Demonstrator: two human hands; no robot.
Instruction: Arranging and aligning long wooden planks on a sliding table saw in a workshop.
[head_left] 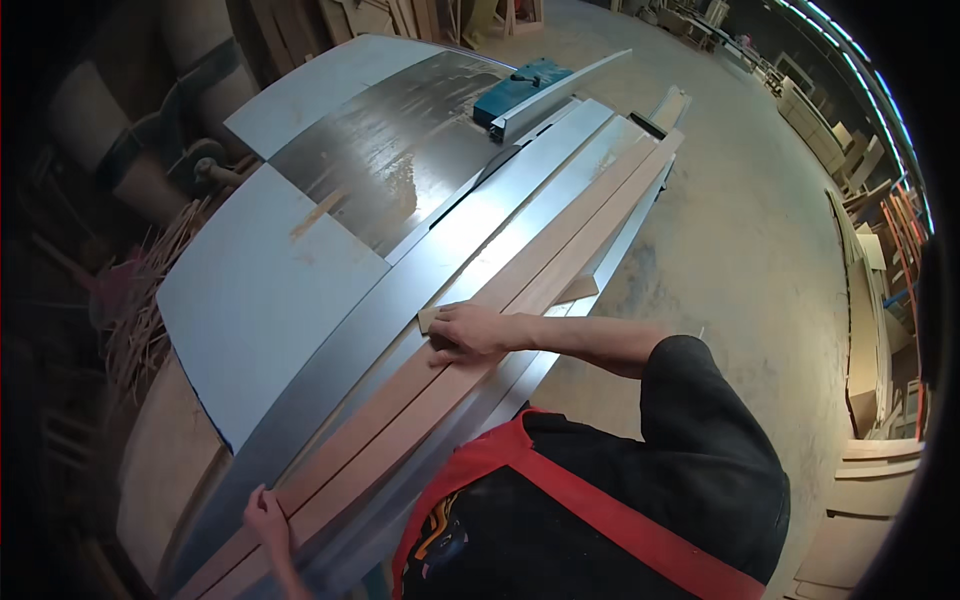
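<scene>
Two long reddish-brown wooden boards (400,400) lie side by side along the metal sliding table (545,165) of a table saw, a thin dark gap between them. My right hand (470,332) rests across the boards midway along. Its fingers curl round a small pale wood block (428,318) at their far-left edge. Closer to the boards' near end, my left hand (267,517) grips the outer edge of the left board, fingers together. Part of its grip is hidden under the hand. A second short wood piece (580,290) sticks out beneath the boards on the right.
Beyond the sliding table lie the saw's steel top (390,140), white side panels (270,290) and a teal guard housing (520,90). Thin offcuts (150,310) are heaped at the left. Sheets and timber (865,300) lean along the right side, past the concrete floor (740,230).
</scene>
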